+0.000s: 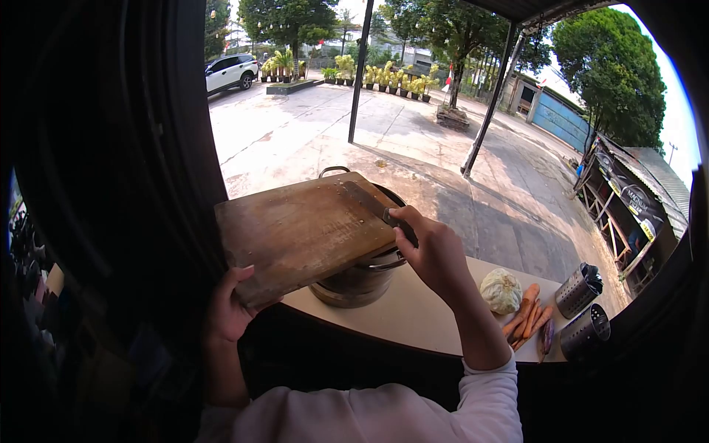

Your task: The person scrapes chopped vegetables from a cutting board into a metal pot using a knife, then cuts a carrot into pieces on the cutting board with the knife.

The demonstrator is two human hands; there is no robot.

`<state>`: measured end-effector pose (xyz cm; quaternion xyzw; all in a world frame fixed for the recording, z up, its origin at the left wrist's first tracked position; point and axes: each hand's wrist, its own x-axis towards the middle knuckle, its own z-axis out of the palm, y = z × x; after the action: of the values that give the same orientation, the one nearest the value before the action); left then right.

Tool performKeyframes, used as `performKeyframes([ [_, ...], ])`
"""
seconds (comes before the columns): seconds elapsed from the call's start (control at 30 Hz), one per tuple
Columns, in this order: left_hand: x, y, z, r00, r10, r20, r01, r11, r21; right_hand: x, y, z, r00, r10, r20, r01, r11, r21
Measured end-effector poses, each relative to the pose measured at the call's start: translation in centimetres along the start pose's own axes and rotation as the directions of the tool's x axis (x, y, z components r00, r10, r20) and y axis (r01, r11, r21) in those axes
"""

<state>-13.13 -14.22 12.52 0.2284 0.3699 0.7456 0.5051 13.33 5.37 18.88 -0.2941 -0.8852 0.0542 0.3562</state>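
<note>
Right now the wooden cutting board (295,229) is tilted above the metal pot (353,288), hiding most of its mouth; whether board and rim touch, I cannot tell. The left hand (235,306) pinches the board's near-left corner, thumb on the upper edge and the other fingers partly hidden beneath; the right hand (428,247) has its fingers closed round the handle of a knife (362,199), whose dark blade lies along the board's right side. The pot stands on a pale counter (425,317); to its right are a cabbage (501,291), carrots (526,319), a purple eggplant (547,336) and two perforated metal utensil holders (586,332); beyond, dark posts (360,74) interrupt the view of a paved yard (295,136) and a white car (232,74).
</note>
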Motion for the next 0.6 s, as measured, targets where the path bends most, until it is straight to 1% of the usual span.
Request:
performKeyframes([
  [0.13, 0.0, 0.1, 0.0, 1.000, 0.000, 0.014, 0.000, 1.000, 0.010, 0.5, -0.7, -0.5, 0.998, 0.064, -0.001, -0.064, 0.998, -0.009],
  [0.23, 0.0, 0.0, 0.1, 1.000, 0.008, -0.009, -0.008, 1.000, 0.011, 1.1, -1.7, -0.5, 1.000, 0.013, 0.010, -0.014, 0.994, 0.110],
  [0.33, -0.1, 0.0, 0.3, 1.000, 0.007, -0.007, -0.007, 1.000, 0.007, 1.8, -1.8, 0.2, 0.996, -0.052, 0.075, 0.047, 0.997, 0.066],
  [0.43, -0.1, 0.0, 0.3, 1.000, 0.005, 0.005, -0.005, 1.000, -0.018, 2.5, -2.4, 0.0, 0.989, 0.104, 0.107, -0.111, 0.992, 0.058],
  [0.53, -0.1, 0.0, 0.0, 1.000, 0.005, 0.028, -0.005, 1.000, -0.027, 2.6, -2.2, 0.3, 0.989, 0.138, 0.057, -0.139, 0.990, 0.015],
  [0.6, -0.1, 0.0, 0.2, 1.000, 0.012, 0.016, -0.011, 0.999, -0.031, 2.4, -2.8, 0.1, 0.992, 0.125, 0.012, -0.125, 0.992, -0.010],
])
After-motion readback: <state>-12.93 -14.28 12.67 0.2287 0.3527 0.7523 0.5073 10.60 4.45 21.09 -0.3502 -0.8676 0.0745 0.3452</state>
